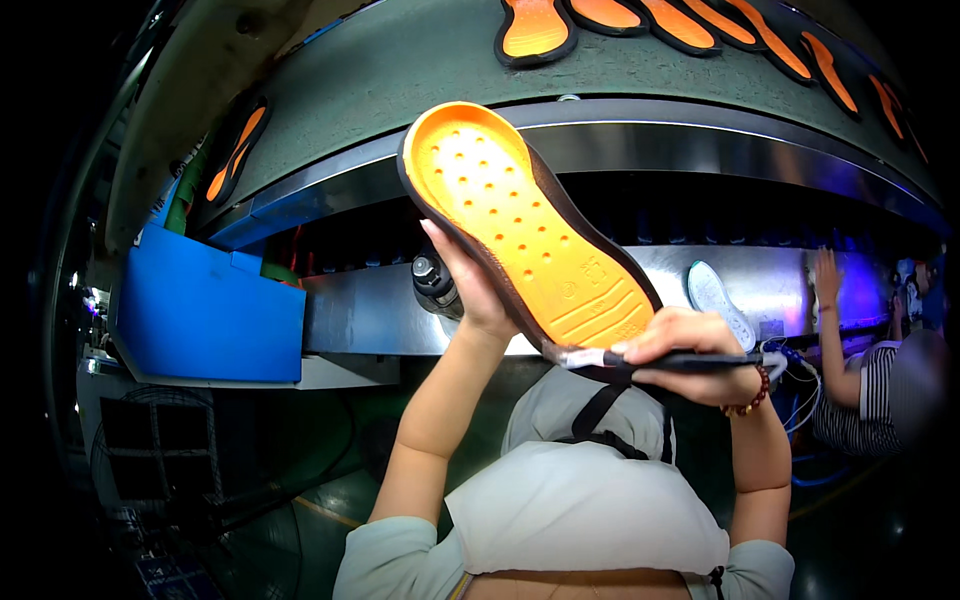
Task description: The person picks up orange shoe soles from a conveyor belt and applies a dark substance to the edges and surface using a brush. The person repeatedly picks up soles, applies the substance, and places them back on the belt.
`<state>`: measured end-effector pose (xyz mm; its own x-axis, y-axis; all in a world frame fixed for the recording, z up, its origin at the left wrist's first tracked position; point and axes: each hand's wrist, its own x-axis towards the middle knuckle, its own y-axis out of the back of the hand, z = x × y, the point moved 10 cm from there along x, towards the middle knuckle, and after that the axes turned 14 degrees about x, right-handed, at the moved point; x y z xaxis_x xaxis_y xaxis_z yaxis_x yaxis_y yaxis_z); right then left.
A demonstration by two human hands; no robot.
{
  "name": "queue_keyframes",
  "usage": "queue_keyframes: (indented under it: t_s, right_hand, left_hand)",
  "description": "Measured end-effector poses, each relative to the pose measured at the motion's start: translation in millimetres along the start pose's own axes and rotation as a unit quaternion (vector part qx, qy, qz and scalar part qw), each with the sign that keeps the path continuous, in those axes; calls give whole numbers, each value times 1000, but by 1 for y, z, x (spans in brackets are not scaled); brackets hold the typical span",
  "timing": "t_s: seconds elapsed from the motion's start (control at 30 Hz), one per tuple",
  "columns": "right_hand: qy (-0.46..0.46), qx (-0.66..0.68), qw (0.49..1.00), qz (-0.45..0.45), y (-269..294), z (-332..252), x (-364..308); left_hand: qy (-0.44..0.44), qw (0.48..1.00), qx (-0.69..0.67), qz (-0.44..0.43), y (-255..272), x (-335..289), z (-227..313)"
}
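Observation:
An orange shoe sole (520, 230) with a dark rim is held up in front of me, its orange inner face with small holes turned toward me. My left hand (470, 285) grips it from behind at its left edge. My right hand (690, 345) sits at the sole's heel end, closed on a thin dark tool (690, 361) with a white-wrapped tip that touches the heel rim. A bead bracelet (750, 400) is on my right wrist.
Several orange soles (620, 20) lie on a grey conveyor belt (400, 70) above. A blue bin (205, 310) stands at the left. A white sole (720, 300) rests on the steel shelf (370, 320). Another person (870, 380) works at the right. A black cylinder (435, 285) sits behind my left hand.

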<state>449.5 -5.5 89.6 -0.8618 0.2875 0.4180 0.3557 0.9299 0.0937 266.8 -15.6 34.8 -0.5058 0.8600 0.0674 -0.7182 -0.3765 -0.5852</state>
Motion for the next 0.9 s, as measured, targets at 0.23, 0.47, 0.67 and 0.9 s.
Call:
queue_keyframes:
  t_s: [0.23, 0.47, 0.67, 0.9]
  right_hand:
    - [-15, -29, 999, 38, 24, 13, -20]
    - [-66, 223, 965, 121, 47, 34, -30]
    - [-67, 421, 865, 264, 28, 48, -26]
    - [-46, 390, 894, 215, 15, 34, -27]
  left_hand:
    - [11, 994, -92, -56, -9, 8, 7]
    - [51, 988, -113, -90, -40, 19, 23]
    - [-83, 965, -173, -181, -69, -44, -6]
    - [25, 984, -158, -74, -31, -37, -33]
